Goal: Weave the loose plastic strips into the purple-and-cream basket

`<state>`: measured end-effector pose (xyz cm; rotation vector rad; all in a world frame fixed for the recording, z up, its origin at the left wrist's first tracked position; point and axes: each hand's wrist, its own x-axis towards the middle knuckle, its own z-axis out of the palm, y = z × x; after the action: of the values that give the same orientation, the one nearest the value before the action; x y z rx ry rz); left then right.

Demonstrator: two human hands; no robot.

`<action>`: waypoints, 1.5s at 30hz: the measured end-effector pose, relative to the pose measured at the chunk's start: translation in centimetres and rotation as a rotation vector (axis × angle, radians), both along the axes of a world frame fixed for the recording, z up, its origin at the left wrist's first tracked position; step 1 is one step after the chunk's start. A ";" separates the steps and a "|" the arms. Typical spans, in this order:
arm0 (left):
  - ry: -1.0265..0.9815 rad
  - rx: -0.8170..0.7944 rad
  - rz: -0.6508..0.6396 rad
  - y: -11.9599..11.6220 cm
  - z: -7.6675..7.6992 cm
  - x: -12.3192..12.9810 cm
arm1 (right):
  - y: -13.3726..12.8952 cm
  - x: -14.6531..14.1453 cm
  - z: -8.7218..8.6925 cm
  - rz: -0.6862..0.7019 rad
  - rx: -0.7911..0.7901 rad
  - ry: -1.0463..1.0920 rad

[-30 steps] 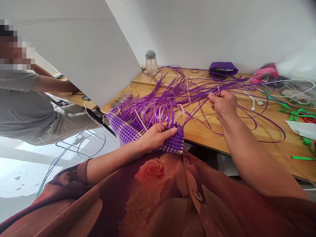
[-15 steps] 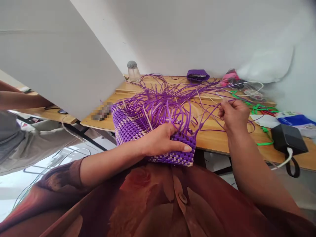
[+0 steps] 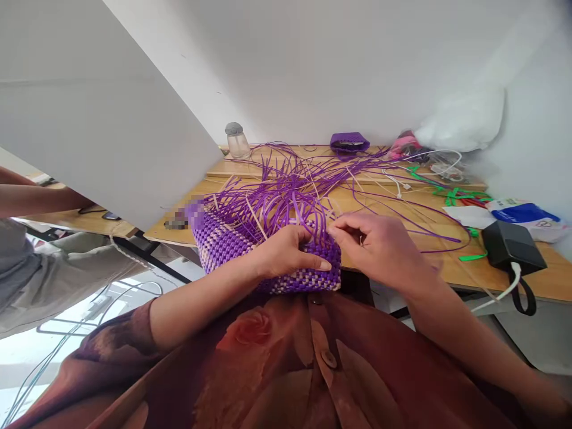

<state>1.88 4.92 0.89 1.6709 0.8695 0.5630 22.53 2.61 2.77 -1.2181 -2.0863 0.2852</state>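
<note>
- Head view: the purple-and-cream woven basket (image 3: 227, 243) lies at the near edge of the wooden table (image 3: 424, 262), in front of the person's shirt (image 3: 277, 369).
- The left hand (image 3: 283, 256) is closed on the basket's near side, toward its right end; the thumb lies flat along the outer weave, while the other fingers go over the upper edge and are partly hidden.
- Most of the basket's length therefore extends to the left of this grip, and only a short stretch, ending in the right corner, shows beyond the thumb.
- The right hand (image 3: 379, 244) is at that corner, its thumb and forefinger tips drawn together just beside the weave; whether a strand is pinched between them, I cannot tell.
- Loose purple strands (image 3: 286, 199) rise from the basket behind the left hand, some arching over, and spread across the table toward the back.
- Farther back stand a clear bottle (image 3: 238, 145) and, to its right, a small purple pouch (image 3: 349, 143).
</note>
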 end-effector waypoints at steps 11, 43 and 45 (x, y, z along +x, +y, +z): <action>-0.148 -0.136 0.140 -0.1 -1.6 0.6 | 0.3 -1.0 -1.4 0.085 -0.192 0.215; -0.292 -0.201 0.257 -0.9 -1.7 0.8 | -2.0 -0.1 -2.1 0.002 0.015 -0.410; -0.301 -0.204 0.243 -0.9 -1.8 0.7 | -2.4 -0.3 -1.7 0.110 -0.233 -0.292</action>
<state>2.63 4.00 -0.88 1.2652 0.8808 0.8395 22.27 0.20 1.02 -1.3481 -2.4311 0.4332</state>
